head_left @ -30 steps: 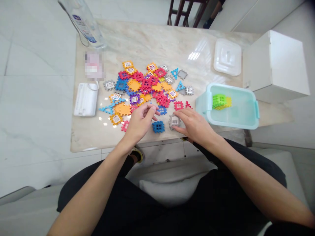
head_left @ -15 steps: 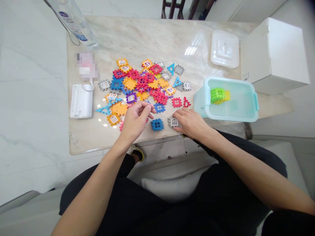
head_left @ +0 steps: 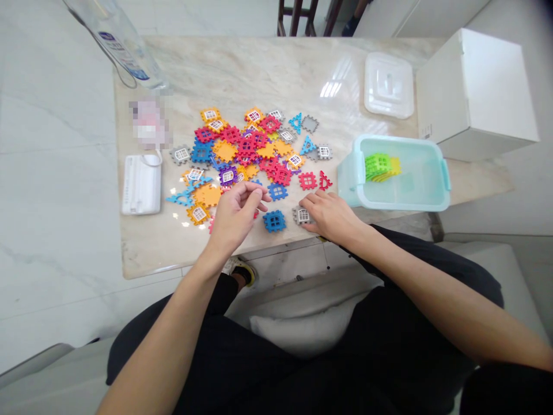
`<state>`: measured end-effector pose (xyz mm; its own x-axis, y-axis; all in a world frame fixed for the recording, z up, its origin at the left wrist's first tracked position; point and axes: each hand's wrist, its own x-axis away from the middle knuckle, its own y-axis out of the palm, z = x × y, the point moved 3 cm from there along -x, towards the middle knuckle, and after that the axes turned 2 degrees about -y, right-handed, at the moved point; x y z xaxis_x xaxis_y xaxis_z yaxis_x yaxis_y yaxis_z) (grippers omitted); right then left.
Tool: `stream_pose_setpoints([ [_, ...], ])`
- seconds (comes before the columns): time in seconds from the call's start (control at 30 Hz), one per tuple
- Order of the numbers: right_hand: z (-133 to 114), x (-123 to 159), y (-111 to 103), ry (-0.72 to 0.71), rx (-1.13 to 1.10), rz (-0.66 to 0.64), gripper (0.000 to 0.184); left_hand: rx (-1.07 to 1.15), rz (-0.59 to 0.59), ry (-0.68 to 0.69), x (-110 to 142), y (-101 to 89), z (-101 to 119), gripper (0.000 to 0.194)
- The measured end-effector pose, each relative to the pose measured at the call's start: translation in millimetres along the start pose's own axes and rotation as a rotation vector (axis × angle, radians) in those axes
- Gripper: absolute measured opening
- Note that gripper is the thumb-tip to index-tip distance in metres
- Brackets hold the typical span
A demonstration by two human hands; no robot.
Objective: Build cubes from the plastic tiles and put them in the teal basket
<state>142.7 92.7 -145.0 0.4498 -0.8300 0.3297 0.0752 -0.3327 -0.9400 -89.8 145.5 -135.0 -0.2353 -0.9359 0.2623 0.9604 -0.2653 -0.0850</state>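
Well, shiny marble table (head_left: 259, 69), tile floor (head_left: 52, 230), bright plastic tiles (head_left: 246, 147) in a pile, left hand (head_left: 235, 216) loosely curled and empty, right hand (head_left: 330, 218) open on a gray tile (head_left: 303, 215)

Left hand (head_left: 235, 216) curled, right hand (head_left: 330, 218) outstretched

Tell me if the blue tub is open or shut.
Open: the blue tub has its lid off on the marble table, with green and yellow tiles inside.
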Motion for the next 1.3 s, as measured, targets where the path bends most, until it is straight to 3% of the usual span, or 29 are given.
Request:
stream_pose_setpoints([
  [0.33, 0.7, -3.5, 6.4, 0.008, 0.042, -0.025, 0.038, 0.002, 0.008, -0.010, -0.1, -0.6, 0.5, 0.019],
  [0.9, 0.3, -9.9, -4.7, 0.022, -0.001, -0.058, 0.034, 0.021, -0.005, 0.018, -0.8, -3.1, -0.8, 0.021],
  [0.97, 3.5, -8.5, -15.4, 0.022, -0.044, 0.013, 0.035, 0.033, 0.001, 0.013, -1.1, -4.6, -0.5, 0.024],
  [1.07, 6.5, -2.3, -39.6, -0.048, -0.184, 0.222, 0.043, 0.080, -0.042, -0.032, -0.2, -5.6, 1.2, 0.033],
  [1.2, 2.5, 9.8, -70.8, -0.190, -0.372, 0.498, 0.050, 0.236, -0.265, -0.146, 6.4, 2.1, 2.4, 0.053],
  [1.3, -4.8, 13.8, -84.6, -0.227, -0.425, 0.566, 0.055, 0.324, -0.423, -0.135, 13.0, 11.0, 2.4, 0.064],
])
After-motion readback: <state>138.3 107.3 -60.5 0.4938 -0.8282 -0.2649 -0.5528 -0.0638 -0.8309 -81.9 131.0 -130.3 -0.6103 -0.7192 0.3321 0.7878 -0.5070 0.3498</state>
